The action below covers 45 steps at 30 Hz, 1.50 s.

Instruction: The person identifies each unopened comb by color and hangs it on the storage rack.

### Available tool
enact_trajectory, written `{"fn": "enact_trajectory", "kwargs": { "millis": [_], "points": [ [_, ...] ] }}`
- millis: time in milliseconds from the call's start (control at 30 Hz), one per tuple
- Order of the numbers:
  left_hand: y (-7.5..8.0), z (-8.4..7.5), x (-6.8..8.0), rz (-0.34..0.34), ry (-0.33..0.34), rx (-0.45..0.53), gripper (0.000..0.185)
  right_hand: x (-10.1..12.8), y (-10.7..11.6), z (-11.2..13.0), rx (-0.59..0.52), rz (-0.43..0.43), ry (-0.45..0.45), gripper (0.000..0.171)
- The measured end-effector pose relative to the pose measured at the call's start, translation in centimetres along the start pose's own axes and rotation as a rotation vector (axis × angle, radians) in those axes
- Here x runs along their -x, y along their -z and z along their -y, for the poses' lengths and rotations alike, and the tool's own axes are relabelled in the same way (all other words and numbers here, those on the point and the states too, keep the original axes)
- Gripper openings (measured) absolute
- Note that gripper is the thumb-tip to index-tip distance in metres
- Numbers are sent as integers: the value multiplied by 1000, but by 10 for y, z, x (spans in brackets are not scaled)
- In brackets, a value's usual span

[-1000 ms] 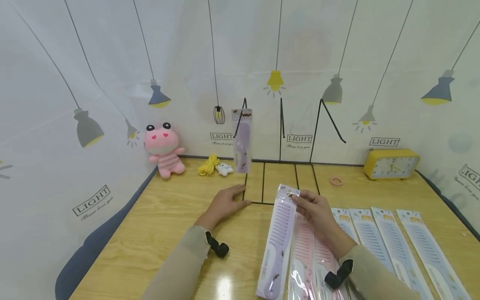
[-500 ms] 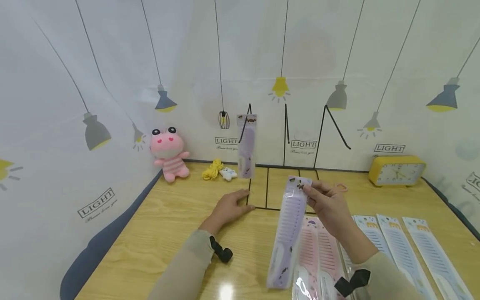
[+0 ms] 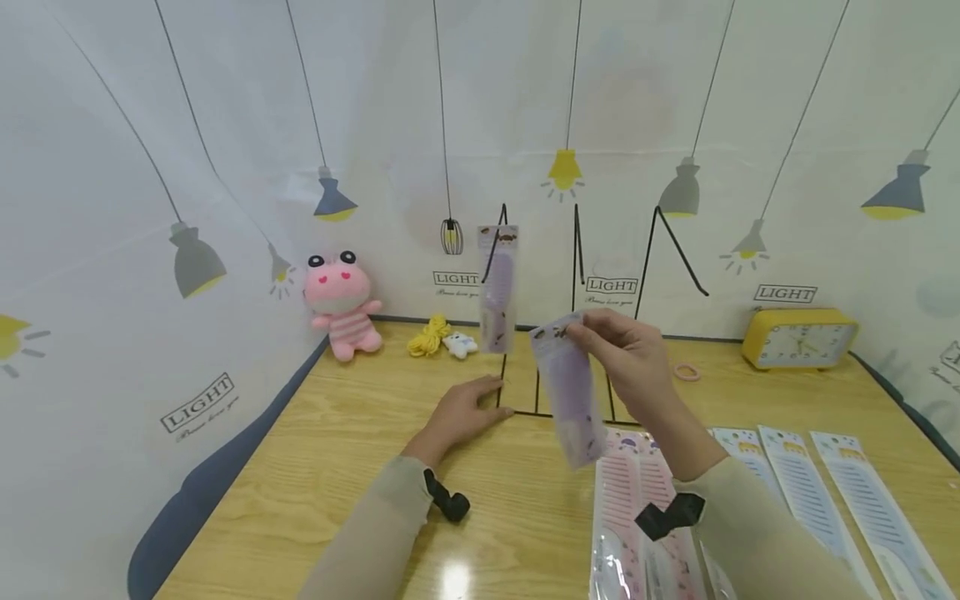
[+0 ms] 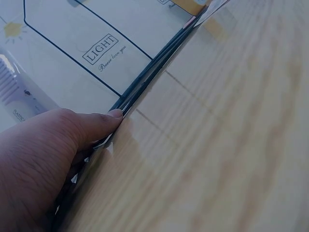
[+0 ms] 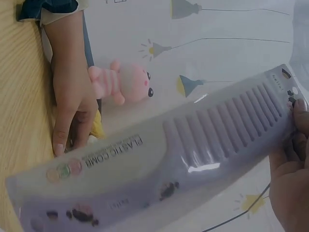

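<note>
My right hand (image 3: pixel 628 354) pinches the top end of a purple plastic comb (image 3: pixel 572 387) in its clear packet. The comb hangs tilted above the base of a black wire display rack (image 3: pixel 576 250). Up close in the right wrist view, the packaged comb (image 5: pixel 217 130) shows its teeth and printed label. Another packaged purple comb (image 3: pixel 498 287) hangs on the rack's left hook. My left hand (image 3: pixel 461 417) rests on the table at the left side of the rack's base, fingers extended. Its thumb (image 4: pixel 104 123) lies by the dark wire in the left wrist view.
Packaged pink combs (image 3: pixel 618 492) and several blue combs (image 3: pixel 862 492) lie at the right front of the wooden table (image 3: pixel 360 483). At the back are a pink plush toy (image 3: pixel 342 308), yellow cord (image 3: pixel 428 335), a small white figure (image 3: pixel 460 344), a pink ring (image 3: pixel 686 372) and a yellow clock (image 3: pixel 799 339).
The right hand has lifted the purple comb off the area by the pink combs, up and forward towards the rack. My left hand stays at the base. The head view has shifted slightly.
</note>
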<state>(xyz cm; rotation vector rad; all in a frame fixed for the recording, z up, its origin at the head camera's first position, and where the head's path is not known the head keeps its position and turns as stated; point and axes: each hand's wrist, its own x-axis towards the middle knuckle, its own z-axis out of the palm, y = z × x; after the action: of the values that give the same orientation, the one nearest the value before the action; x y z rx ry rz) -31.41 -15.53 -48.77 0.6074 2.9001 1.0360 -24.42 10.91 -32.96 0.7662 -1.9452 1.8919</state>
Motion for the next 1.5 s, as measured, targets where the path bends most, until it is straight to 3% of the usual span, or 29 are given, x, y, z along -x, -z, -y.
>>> {"fn": "enact_trajectory", "kwargs": {
  "millis": [100, 200, 767, 1100, 1500],
  "points": [
    [-1, 0, 0, -6, -6, 4, 65, -10, -9, -2, 141, -38, 84, 12],
    [-2, 1, -1, -12, -9, 2, 65, -19, -18, -4, 212, -58, 152, 11],
    [-1, 4, -7, 1, -36, -43, 67, -57, -56, -8, 315, -55, 277, 14],
    [0, 2, -8, 6, -9, -37, 66, -72, -67, -9, 394, -67, 283, 17],
    [-1, 3, -3, 18, 18, -19, 68, -77, -73, -16, 361, -51, 223, 18]
  ]
}}
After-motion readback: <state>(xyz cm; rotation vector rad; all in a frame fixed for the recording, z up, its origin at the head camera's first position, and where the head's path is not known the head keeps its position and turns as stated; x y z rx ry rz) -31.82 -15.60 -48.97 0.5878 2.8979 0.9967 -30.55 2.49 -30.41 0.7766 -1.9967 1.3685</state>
